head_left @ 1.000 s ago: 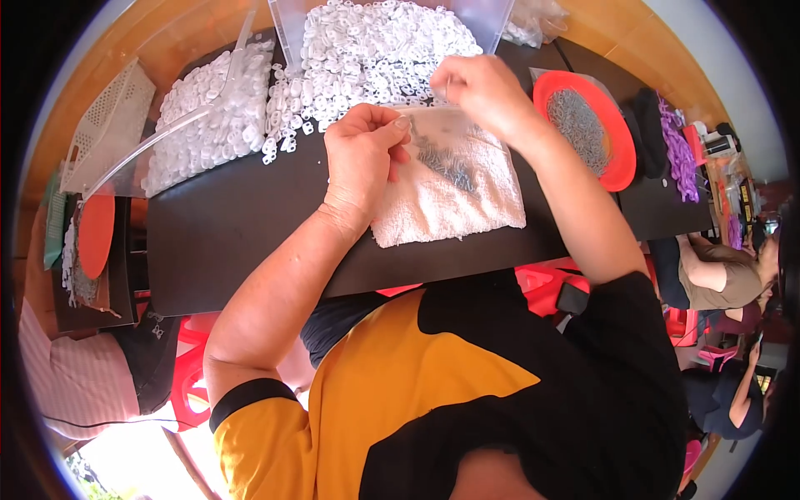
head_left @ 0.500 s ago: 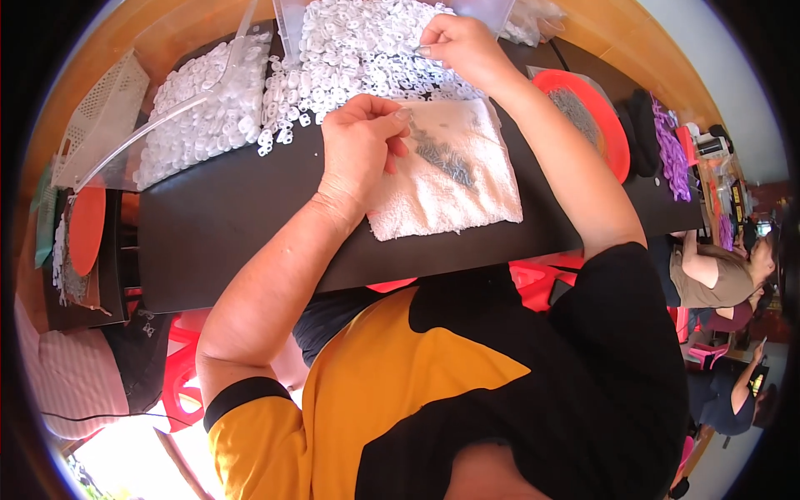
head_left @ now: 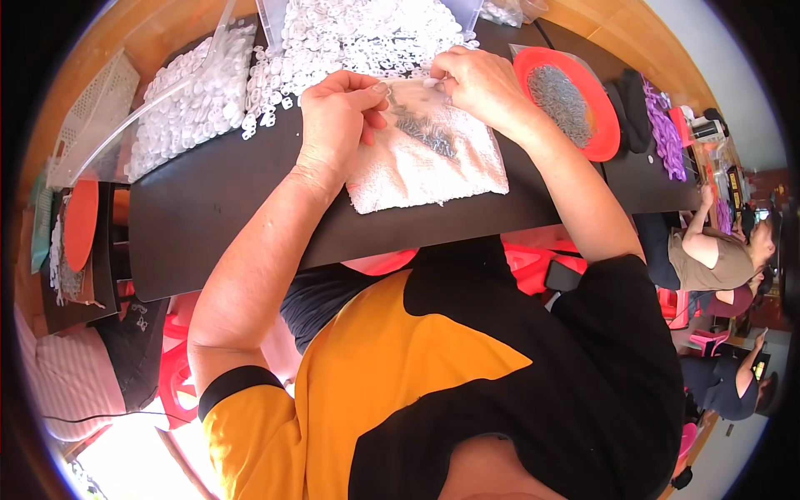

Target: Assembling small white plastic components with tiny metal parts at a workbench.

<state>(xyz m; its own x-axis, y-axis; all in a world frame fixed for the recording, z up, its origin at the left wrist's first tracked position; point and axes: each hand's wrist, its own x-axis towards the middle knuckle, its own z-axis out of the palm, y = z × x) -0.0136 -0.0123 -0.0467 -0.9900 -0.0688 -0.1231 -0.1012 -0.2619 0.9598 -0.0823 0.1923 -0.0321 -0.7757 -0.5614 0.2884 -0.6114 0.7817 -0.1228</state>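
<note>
My left hand is closed in a pinch over the left edge of a pale towel; anything between its fingertips is too small to make out. Across from it, my right hand pinches a small white plastic piece above the towel's far right part. A loose heap of thin grey metal pins lies on the towel between and below my hands. Just beyond, many small white plastic pieces with holes are spread out, spilling from a clear bin.
A clear bag of white pieces lies at the left beside a perforated basket. On the right a red plate holds more grey pins, with purple strips farther out. Other people are at the far right; a person in striped clothing sits left.
My right hand has come back from the white heap toward my left hand, bringing a white plastic piece over the towel. My left hand keeps its pinch. The whole view has shifted slightly.
</note>
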